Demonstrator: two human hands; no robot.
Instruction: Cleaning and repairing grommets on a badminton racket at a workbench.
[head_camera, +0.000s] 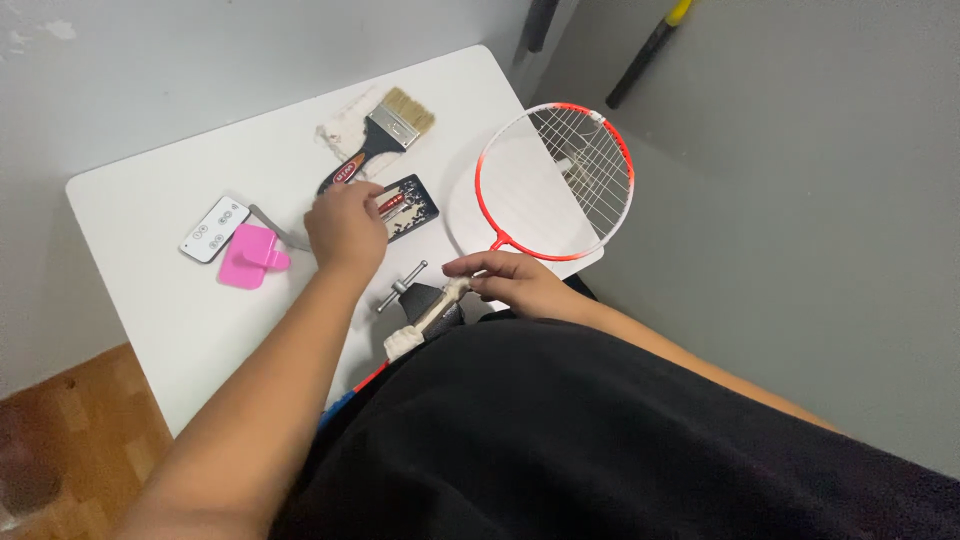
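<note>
A red and white badminton racket lies over the right edge of the white table, its shaft clamped in a small metal vise at the near edge. My right hand rests on the shaft just beyond the vise, fingers curled around it. My left hand reaches to a dark flat pack of small tools in the table's middle, with its fingertips on the pack's left end. Whether the fingers hold anything is hidden.
A wide paintbrush with a dark handle lies on a stained patch behind the pack. A white remote and a pink plastic piece sit at the left. A black and yellow pole leans by the grey wall.
</note>
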